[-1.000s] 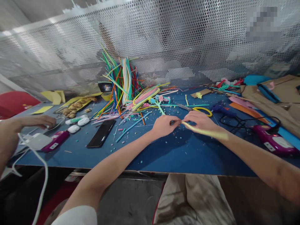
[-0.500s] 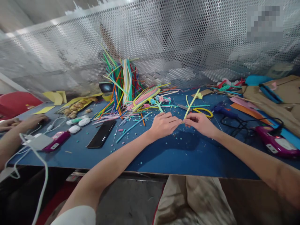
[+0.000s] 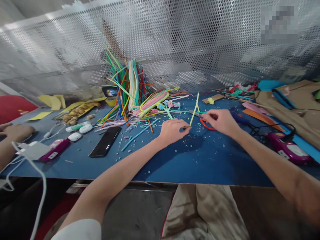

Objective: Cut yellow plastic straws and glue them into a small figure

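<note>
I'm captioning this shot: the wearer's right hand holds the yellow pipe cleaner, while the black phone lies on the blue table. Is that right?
Not quite: the head view shows the left hand holding the yellow pipe cleaner. The black phone does lie on the blue table.

We see a slim, fuzzy yellow stem [image 3: 194, 112] pinched at its lower end in our left grip [image 3: 173, 132], slanting upward and away. Scissors [image 3: 205, 126] with red-looking looped handles lie on the tabletop [image 3: 172, 166], partly hidden by our right grip [image 3: 222, 122].
</note>
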A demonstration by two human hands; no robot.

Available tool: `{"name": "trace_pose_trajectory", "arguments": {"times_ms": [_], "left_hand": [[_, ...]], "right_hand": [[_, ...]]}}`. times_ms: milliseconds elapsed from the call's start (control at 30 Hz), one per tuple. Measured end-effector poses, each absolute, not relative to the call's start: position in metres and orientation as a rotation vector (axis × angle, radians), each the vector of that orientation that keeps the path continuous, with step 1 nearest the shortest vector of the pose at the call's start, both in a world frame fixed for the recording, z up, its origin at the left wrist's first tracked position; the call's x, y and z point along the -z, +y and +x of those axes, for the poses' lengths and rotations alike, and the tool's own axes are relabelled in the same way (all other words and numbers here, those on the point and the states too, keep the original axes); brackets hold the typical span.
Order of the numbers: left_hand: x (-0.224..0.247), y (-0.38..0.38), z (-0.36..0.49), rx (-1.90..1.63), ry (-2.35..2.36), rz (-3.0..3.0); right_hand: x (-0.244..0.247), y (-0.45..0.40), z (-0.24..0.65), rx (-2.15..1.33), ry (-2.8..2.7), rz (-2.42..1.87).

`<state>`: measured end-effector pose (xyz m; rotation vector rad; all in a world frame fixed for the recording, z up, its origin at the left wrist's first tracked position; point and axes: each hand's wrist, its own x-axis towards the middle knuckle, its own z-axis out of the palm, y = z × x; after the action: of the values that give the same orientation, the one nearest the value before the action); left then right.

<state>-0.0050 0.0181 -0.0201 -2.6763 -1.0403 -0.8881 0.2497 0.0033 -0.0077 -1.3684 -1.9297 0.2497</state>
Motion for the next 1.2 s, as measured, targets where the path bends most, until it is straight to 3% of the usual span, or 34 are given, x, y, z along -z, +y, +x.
{"name": "trace_pose_trajectory", "arguments": {"times_ms": [233, 400, 633, 733, 933, 1067, 1200], "left_hand": [[0.025, 0.029, -0.010, 0.886, -1.112, -2.735], [0.029, 0.035, -0.011, 0.897, -1.108, -2.744], [0.023, 0.035, -0.013, 0.969, -1.188, -2.612], [0.016, 0.034, -0.017, 1.104, -1.243, -2.524], [0.004, 0.032, -0.025, 1.542, -1.175, -2.386], [0.002, 0.028, -0.026, 1.713, -1.168, -2.320], [0.003, 0.024, -0.025, 1.764, -1.173, -2.396]], "right_hand": [[0.034, 0.048, 0.301, 0.098, -2.275, -1.559], [0.041, 0.052, 0.276, 0.052, -2.355, -1.691], [0.016, 0.037, 0.270, -0.043, -2.216, -2.057], [0.009, 0.027, 0.276, -0.360, -2.007, -1.982], [0.002, 0.000, 0.262, -1.421, -1.748, -1.186], [0.005, -0.015, 0.240, -1.620, -1.850, -0.923], [0.007, -0.025, 0.226, -1.558, -1.943, -0.858]]}}
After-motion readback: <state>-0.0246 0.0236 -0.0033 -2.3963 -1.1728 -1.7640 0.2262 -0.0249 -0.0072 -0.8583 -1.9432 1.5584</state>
